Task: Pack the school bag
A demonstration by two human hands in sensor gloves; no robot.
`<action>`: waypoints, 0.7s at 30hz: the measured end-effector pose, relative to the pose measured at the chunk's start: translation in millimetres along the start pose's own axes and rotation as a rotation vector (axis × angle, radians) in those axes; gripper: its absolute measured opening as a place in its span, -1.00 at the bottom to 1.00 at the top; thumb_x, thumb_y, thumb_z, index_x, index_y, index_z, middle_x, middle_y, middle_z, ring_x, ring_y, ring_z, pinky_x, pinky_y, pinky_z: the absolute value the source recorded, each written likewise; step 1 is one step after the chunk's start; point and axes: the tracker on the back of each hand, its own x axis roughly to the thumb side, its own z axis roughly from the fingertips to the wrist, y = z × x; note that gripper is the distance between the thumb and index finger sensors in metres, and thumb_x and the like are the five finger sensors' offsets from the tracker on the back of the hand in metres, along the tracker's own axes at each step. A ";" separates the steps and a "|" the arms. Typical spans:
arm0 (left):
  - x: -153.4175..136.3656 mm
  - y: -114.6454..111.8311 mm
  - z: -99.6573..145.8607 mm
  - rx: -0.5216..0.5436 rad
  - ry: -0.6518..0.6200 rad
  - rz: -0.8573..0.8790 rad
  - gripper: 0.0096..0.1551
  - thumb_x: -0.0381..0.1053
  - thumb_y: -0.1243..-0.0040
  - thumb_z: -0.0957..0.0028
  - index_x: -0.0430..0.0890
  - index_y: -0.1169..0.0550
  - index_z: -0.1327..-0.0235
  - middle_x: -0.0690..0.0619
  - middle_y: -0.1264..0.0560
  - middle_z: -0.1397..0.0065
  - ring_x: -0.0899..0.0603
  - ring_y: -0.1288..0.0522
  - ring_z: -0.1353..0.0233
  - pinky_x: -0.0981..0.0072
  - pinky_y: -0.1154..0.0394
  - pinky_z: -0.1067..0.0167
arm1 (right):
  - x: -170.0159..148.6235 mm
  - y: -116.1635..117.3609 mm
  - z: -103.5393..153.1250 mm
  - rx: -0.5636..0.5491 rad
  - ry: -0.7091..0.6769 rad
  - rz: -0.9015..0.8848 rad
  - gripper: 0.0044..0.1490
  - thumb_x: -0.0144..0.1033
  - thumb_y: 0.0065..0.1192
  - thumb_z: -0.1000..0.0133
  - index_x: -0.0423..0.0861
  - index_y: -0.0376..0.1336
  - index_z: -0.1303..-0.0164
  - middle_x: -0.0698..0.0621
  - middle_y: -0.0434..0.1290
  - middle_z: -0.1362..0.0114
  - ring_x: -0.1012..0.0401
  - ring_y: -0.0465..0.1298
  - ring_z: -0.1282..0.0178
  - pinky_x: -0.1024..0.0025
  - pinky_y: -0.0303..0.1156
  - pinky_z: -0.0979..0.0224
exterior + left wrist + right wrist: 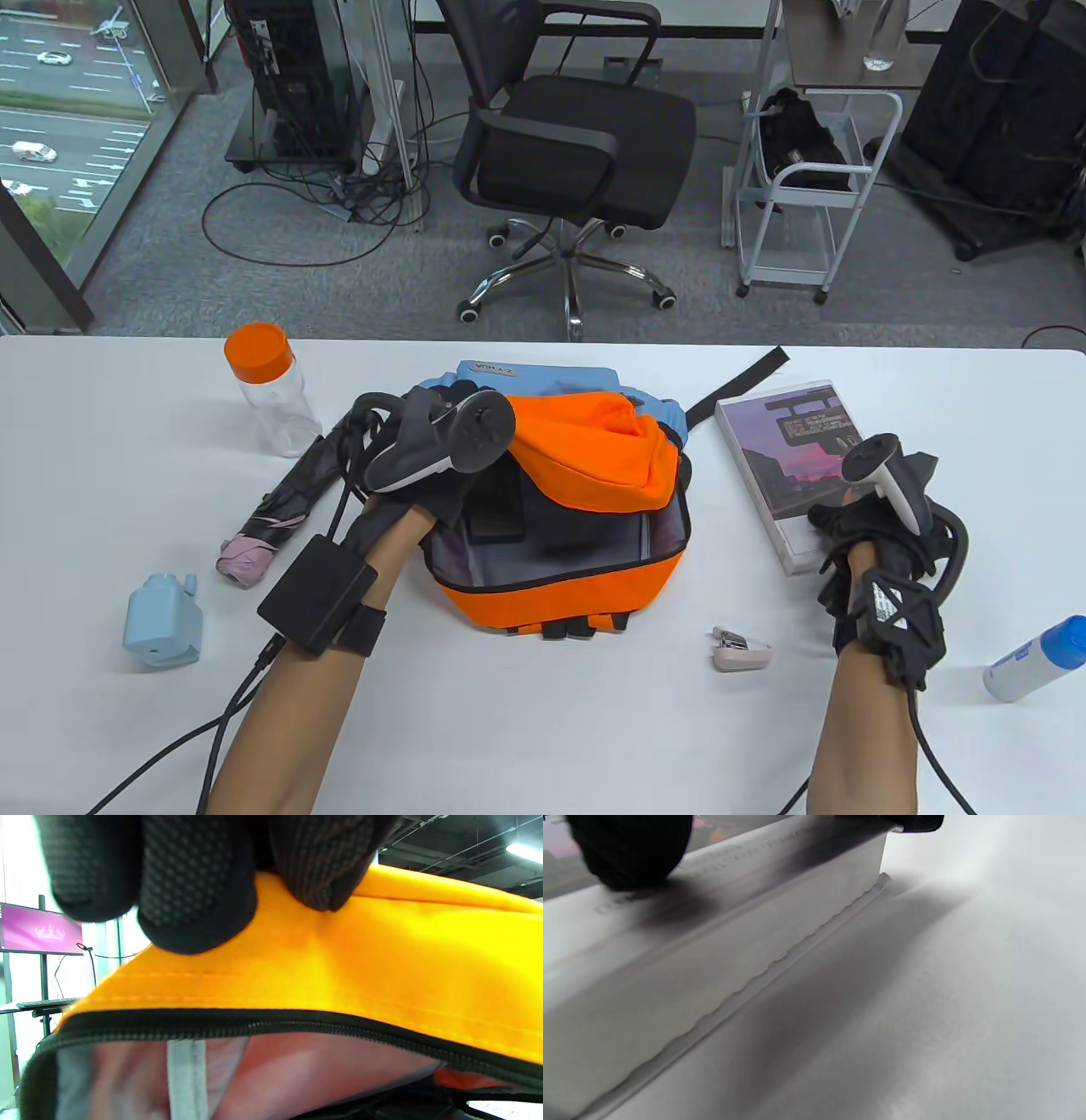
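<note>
An orange and blue school bag (560,594) lies in the middle of the white table with its main pocket unzipped. My left hand (441,497) pinches the orange flap (594,458) and holds it lifted back. In the left wrist view the fingertips (199,899) clamp the flap (382,955) just above the black zipper. A dark flat item (496,509) shows inside the bag. Right of the bag lies a thick book (780,458) with a purple sky cover. My right hand (836,522) grips its near right corner, a finger (628,853) on the cover (721,870).
Left of the bag are a clear bottle with an orange cap (271,390), a folded dark umbrella (284,501) and a light blue sharpener (163,620). A small pink stapler (740,649) lies near the front, a white and blue bottle (1035,658) at the right edge. An office chair (577,153) stands behind the table.
</note>
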 end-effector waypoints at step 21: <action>-1.3 -13.0 5.6 -0.051 0.059 0.078 -0.46 -0.02 -0.26 -0.03 -0.09 -0.65 -0.30 -0.14 -0.69 0.01 0.06 -0.65 0.32 0.07 -0.71 0.11 | 42.1 -82.8 144.5 -0.170 -0.357 -0.340 -0.23 -0.12 0.10 -0.16 -0.35 -0.01 -0.37 -0.44 0.31 -0.39 0.03 0.66 0.14 0.30 0.67 0.19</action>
